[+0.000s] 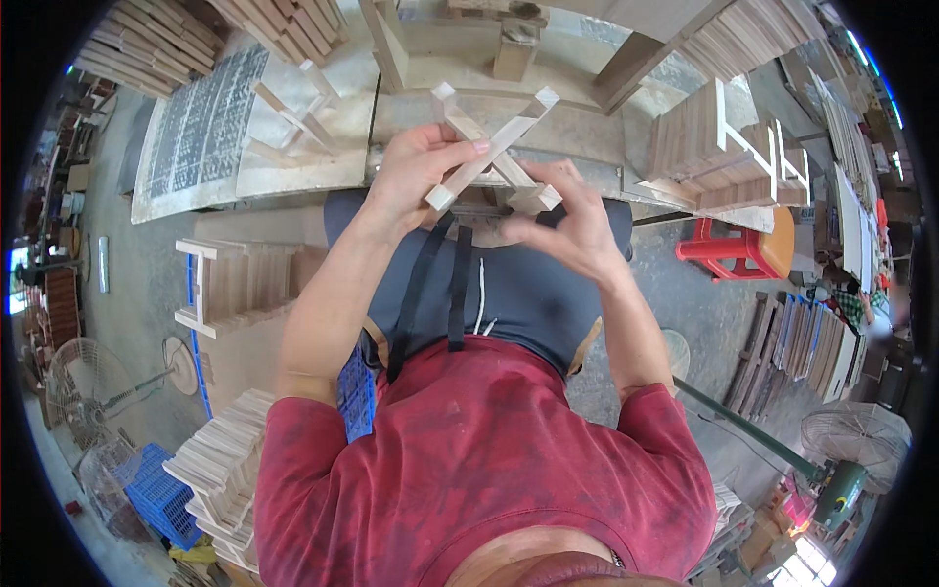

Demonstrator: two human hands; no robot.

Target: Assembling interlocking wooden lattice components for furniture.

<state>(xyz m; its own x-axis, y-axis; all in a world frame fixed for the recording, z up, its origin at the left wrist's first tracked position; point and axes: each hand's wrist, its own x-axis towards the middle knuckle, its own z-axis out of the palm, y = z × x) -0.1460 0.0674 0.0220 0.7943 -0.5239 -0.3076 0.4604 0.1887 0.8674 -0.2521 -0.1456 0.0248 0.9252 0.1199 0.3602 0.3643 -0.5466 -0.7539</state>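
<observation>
A cross-shaped wooden piece (494,155), made of two pale square bars crossing in an X, is held up in front of my lap at the table's near edge. My left hand (419,171) is closed round its left side, with the thumb pressed on top close to the crossing. My right hand (577,220) is spread beside the lower right bar end, thumb and fingers apart round that end. Whether its fingertips touch the wood is hard to make out.
On the worktable (352,147), a loose wooden frame (303,117) lies left and stacked wooden frames (699,147) stand right. More stacked frames (245,284) are on my left. A red stool (724,249), blue crate (161,494) and standing fans (856,445) are around me.
</observation>
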